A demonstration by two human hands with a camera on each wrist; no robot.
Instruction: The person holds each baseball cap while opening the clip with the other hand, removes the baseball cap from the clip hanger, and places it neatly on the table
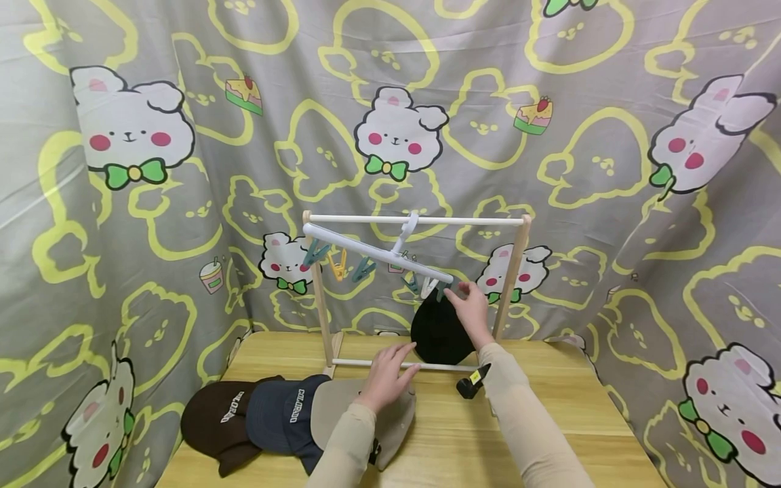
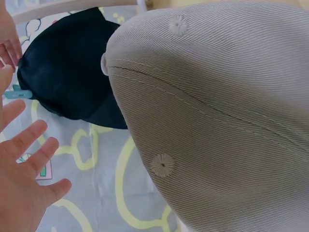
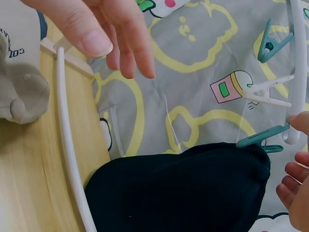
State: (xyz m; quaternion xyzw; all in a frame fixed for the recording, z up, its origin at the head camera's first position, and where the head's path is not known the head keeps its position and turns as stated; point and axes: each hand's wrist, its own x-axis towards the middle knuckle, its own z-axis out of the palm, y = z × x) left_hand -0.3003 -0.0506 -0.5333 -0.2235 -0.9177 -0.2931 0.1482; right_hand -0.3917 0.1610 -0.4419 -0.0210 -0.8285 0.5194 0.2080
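Note:
A black cap [image 1: 441,332] hangs from the low right end of a white clip hanger [image 1: 366,249]. In the right wrist view a teal clip [image 3: 263,137] bites the edge of the dark cap [image 3: 178,191]. My right hand [image 1: 473,310] is beside that clip, thumb close to the hanger's end, fingers loosely bent around nothing. Lower and to the left, my left hand [image 1: 387,377] hovers with fingers apart, near the black cap and over a beige cap [image 1: 332,410]. The left wrist view shows the left hand [image 2: 29,169] spread and holding nothing.
The tilted hanger hooks over the top bar [image 1: 360,219] of a wooden rack; several other clips, including a yellow clip [image 1: 337,265], dangle from it. A navy cap [image 1: 274,413] and a brown cap [image 1: 210,420] overlap the beige one on the wooden table [image 1: 567,407]. Patterned curtain [image 1: 244,156] surrounds the table.

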